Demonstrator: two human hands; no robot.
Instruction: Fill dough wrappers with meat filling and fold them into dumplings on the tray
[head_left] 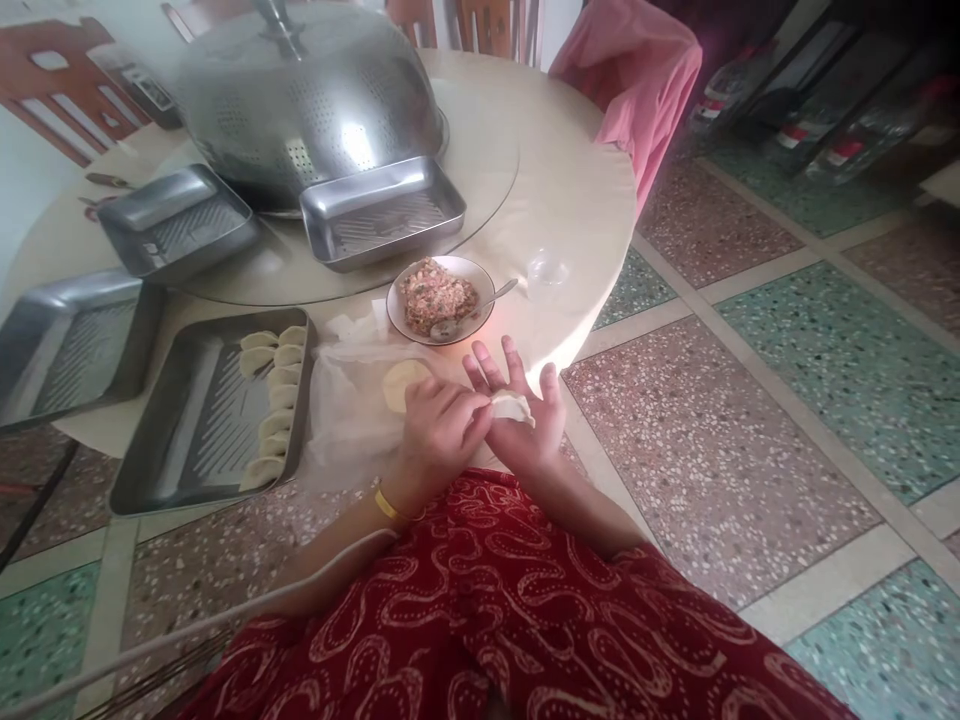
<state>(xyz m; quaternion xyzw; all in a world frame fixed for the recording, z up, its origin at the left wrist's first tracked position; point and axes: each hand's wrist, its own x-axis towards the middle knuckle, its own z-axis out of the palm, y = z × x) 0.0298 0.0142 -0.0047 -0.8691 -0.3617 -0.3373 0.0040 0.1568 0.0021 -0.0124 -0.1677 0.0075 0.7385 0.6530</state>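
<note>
The right hand (525,415) lay open, palm up, cradling a folded dumpling (512,406) at the near edge of the worktop (570,190), while the left hand (439,430) pinched its seam closed. About eight finished dumplings (274,400) already lined the right side of the near tray (187,430); most of that tray stayed bare. A wrapper (397,383) waited just left of the hands, and the bowl of filling (439,298) beyond looked far from used up.

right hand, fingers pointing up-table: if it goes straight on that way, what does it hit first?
Likely the bowl of filling with its spoon: the right hand, cradling a dumpling, points its fingers that way. Depth unclear.
</note>
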